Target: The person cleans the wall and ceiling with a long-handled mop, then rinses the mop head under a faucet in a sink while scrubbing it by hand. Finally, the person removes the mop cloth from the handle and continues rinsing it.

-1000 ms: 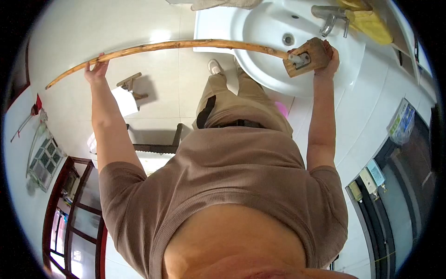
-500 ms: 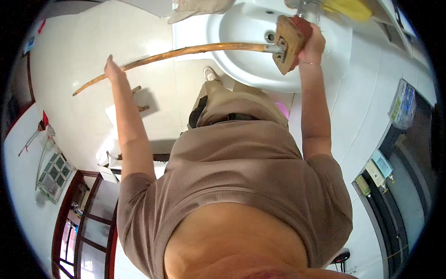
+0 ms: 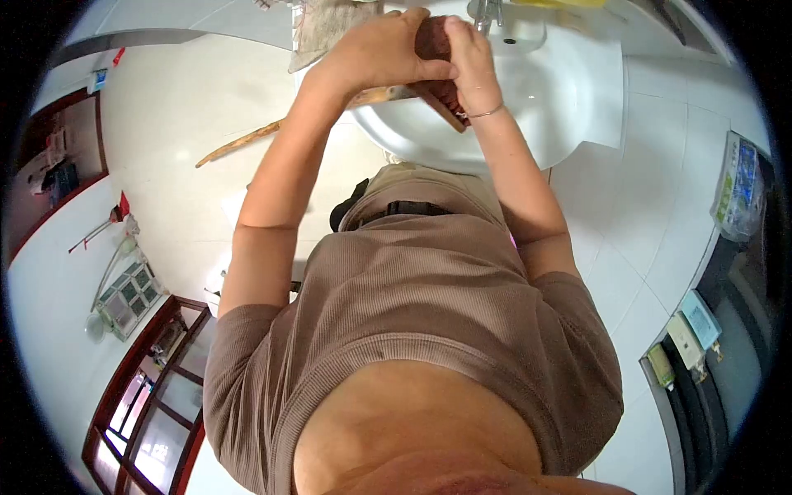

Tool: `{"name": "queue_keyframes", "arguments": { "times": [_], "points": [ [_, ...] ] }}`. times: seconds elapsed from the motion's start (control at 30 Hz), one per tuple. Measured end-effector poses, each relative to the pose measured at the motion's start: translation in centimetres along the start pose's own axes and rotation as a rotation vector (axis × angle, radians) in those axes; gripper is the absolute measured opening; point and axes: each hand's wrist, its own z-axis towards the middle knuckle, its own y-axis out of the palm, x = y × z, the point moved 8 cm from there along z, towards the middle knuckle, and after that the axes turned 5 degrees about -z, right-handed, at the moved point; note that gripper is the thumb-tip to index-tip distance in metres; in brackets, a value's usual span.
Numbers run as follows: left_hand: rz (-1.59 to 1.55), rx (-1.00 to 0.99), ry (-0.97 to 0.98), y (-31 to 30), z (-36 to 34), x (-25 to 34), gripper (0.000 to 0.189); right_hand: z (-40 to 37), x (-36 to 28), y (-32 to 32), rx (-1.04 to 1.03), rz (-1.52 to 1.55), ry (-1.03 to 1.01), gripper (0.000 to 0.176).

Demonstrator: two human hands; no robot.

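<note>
A long-handled brush is held over the white sink, with its wooden block tilted and its reddish-brown underside between my hands. My left hand is closed round the left side of the head, thumb across it. From the right, my right hand grips the same head, fingers against the reddish-brown part. The curved wooden handle runs down to the left, passing behind my left forearm. Part of the head is hidden by my fingers.
A metal faucet stands just beyond my hands. Greyish cloth hangs at the sink's left, and something yellow lies behind the sink. On the right, a dark ledge carries several small packages.
My left hand has left the handle's far end and moved up onto the brush head. The head has shifted left and turned, its wooden top now facing down-left; my right hand still holds it.
</note>
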Motion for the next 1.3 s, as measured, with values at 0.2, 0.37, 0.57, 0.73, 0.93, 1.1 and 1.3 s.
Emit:
{"name": "queue_keyframes", "arguments": {
  "times": [0.2, 0.37, 0.57, 0.73, 0.93, 1.1, 1.3],
  "points": [
    [0.171, -0.277, -0.051, 5.1, 1.0, -6.4, 0.061, -2.7, 1.5, 2.2, -0.208, 0.107, 0.081, 0.035],
    [0.063, -0.272, -0.039, 6.0, -0.9, -9.9, 0.035, -1.3, 5.4, 1.5, -0.187, -0.03, 0.006, 0.045],
    [0.086, -0.25, -0.032, 4.7, -1.1, -8.1, 0.032, -1.5, 10.6, 5.7, -0.572, 0.045, 0.138, 0.062],
    [0.07, -0.223, 0.045, 3.1, 1.2, -7.0, 0.033, -3.0, 7.2, 6.1, -0.546, 0.269, 0.392, 0.064],
    [0.162, -0.379, -0.061, 2.8, 5.6, -4.8, 0.043, -1.6, 2.5, 5.4, -0.464, 0.132, -0.3, 0.062],
    [0.372, -0.408, 0.035, 5.3, 8.3, -8.2, 0.04, 0.2, 5.4, 4.5, -0.171, -0.162, -0.211, 0.05],
    [0.739, -0.23, -0.051, 7.8, 8.5, -6.7, 0.039, 0.8, 6.3, 4.0, -0.024, -0.069, -0.068, 0.036]
  ]
}}
